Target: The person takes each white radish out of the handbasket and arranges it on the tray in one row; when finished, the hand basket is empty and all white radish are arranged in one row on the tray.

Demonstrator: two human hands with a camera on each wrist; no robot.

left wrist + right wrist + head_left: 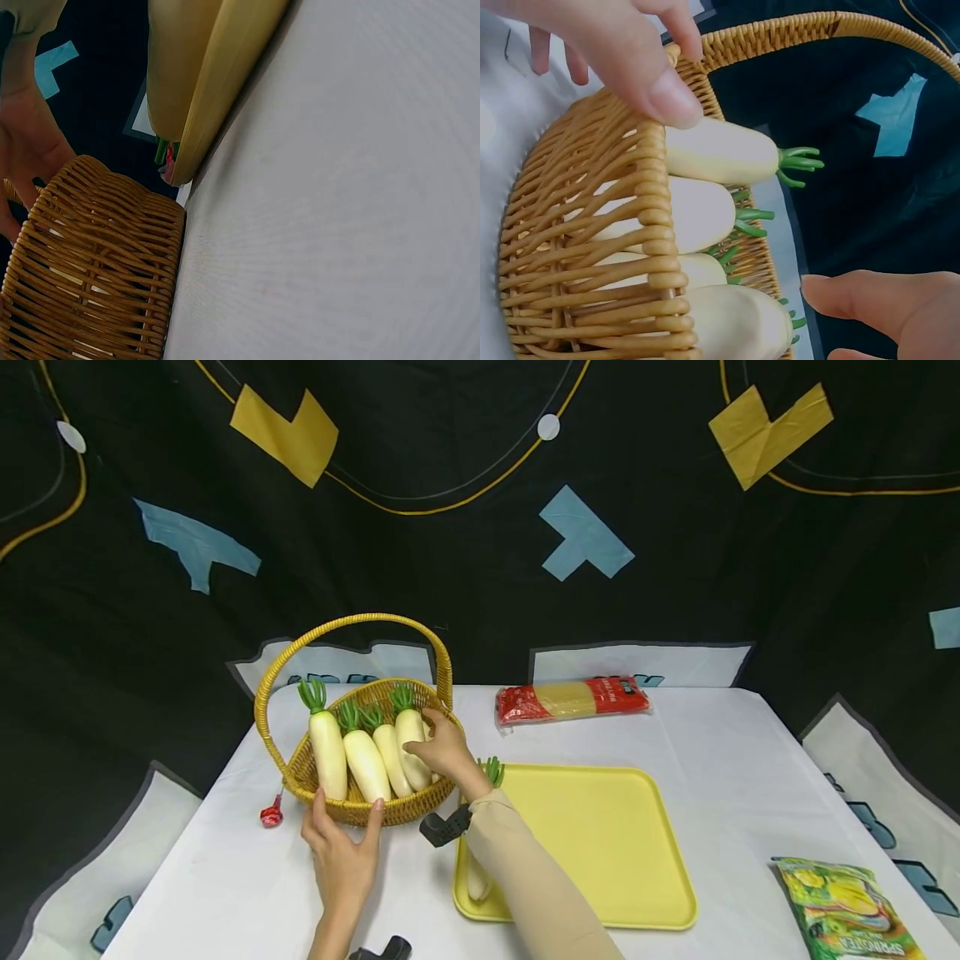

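A yellow wicker basket (405, 810) with an arched handle holds several white radishes (365, 764) with green tops. My left hand (342, 858) grips the front of the basket, its thumb over the rim in the right wrist view. Over the basket's right side is my right hand (444, 750), thumb and fingers spread about the rightmost radishes. In the right wrist view its thumb stands apart from the nearest radish (742, 322). Another radish (477, 878) lies along the left edge of the yellow tray (585, 847), partly covered by my right forearm.
A red and yellow packet of noodles (567, 700) lies behind the tray. A red-wrapped lollipop (272, 814) is left of the basket. On the right front part of the white table (738, 793) lies a green and yellow packet (847, 906). Black cloth hangs behind.
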